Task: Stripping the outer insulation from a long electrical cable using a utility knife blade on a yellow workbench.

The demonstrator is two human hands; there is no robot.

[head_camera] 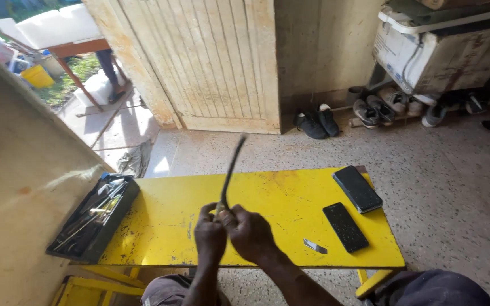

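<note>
Both hands, left hand (210, 231) and right hand (249, 232), are closed tight on the bottom end of a thin dark rod (232, 167) at frame centre, above the yellow bench (279, 198). Rod looks stiff, light, bent; best held low. Two phones (351, 209) lie right.

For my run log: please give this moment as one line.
left hand: holds dark cable | right hand: holds cable | below: yellow bench

I am sitting in a home entryway serving as workshop: shoes (319, 123) lining the wall, tool tray (93, 218) resting on my yellow desk (279, 198).
</note>
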